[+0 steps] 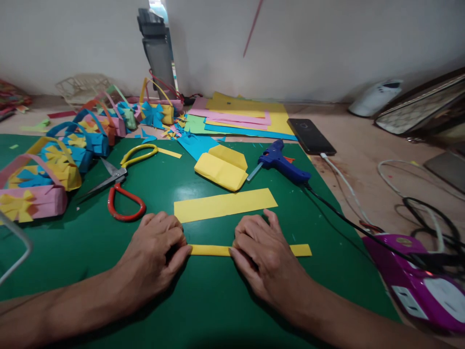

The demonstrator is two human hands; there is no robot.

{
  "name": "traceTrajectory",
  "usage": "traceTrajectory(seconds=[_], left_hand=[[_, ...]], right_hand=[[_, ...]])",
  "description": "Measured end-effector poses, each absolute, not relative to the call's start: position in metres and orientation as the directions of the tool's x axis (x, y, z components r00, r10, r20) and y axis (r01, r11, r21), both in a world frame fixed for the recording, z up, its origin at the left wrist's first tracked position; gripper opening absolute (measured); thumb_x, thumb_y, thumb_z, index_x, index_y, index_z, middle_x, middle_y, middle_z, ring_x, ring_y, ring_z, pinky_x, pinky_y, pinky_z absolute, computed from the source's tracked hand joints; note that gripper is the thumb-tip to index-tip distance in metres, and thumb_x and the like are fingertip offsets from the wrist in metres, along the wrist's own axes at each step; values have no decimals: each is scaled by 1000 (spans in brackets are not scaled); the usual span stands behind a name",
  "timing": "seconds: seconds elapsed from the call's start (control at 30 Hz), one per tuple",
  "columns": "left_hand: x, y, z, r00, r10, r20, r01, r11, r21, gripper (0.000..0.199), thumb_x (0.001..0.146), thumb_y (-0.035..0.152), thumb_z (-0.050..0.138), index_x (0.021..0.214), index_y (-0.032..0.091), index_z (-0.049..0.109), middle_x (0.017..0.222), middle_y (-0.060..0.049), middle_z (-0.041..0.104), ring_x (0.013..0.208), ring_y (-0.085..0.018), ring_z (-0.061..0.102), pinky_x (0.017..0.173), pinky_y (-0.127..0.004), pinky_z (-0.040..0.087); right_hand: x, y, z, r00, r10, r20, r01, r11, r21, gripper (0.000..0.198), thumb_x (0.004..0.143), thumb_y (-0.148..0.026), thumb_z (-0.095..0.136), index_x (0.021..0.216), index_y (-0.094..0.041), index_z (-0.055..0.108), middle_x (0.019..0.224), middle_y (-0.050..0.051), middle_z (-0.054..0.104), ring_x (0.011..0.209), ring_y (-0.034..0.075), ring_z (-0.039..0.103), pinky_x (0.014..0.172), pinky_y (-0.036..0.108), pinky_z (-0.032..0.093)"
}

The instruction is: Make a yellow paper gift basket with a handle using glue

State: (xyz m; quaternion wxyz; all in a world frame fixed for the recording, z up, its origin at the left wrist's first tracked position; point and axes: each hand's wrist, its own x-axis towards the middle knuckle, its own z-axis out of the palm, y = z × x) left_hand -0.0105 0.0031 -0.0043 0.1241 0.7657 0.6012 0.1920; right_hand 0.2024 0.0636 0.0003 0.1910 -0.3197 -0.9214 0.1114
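A narrow folded strip of yellow paper (pixel 210 250) lies across the green mat, pinched at its left end by my left hand (pixel 158 249). Farther along it, my right hand (pixel 263 252) grips the same strip, whose right end sticks out past the hand. Just beyond both hands rests a wider flat yellow paper strip (pixel 225 204). Behind that is a folded yellow paper pouch (pixel 221 169) with its flap raised. Open scissors (pixel 121 177) with one yellow and one red handle lie beyond my left hand. A blue glue gun (pixel 281 162) sits beyond my right hand.
Several small paper baskets (pixel 43 198) line the left side. Coloured paper sheets (pixel 240 114) are stacked at the back, near a phone (pixel 310 135) on a white cable. A magenta power strip (pixel 410 281) and tangled cords occupy the right. The green mat (pixel 203 310) covers the table.
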Motion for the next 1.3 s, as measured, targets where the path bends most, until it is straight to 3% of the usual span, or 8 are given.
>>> traceTrajectory(seconds=[0.33, 0.87, 1.3], left_hand=[[-12, 5, -8, 230, 954, 192, 855, -292, 428, 22, 86, 21, 48, 65, 16, 51, 71, -1, 53, 71, -16, 43, 69, -34, 29], [-9, 2, -4, 205, 969, 141, 870, -246, 427, 20, 87, 20, 43, 68, 17, 47, 72, -1, 50, 71, -17, 40, 69, -35, 29], [-6, 2, -5, 218, 965, 148, 897, -258, 358, 20, 87, 18, 39, 67, 17, 45, 72, -2, 49, 70, -17, 40, 68, -35, 30]], right_hand=[[202, 64, 0, -731, 625, 273, 547, 777, -313, 21, 85, -14, 44, 65, -18, 48, 75, 2, 54, 75, 16, 46, 88, 40, 26], [200, 63, 0, -711, 666, 226, 577, 736, -353, 21, 83, -12, 45, 63, -18, 42, 71, 0, 51, 72, 15, 43, 82, 38, 25], [201, 62, -1, -703, 665, 252, 586, 743, -323, 21, 83, -13, 44, 62, -18, 42, 71, 1, 51, 71, 15, 43, 82, 37, 26]])
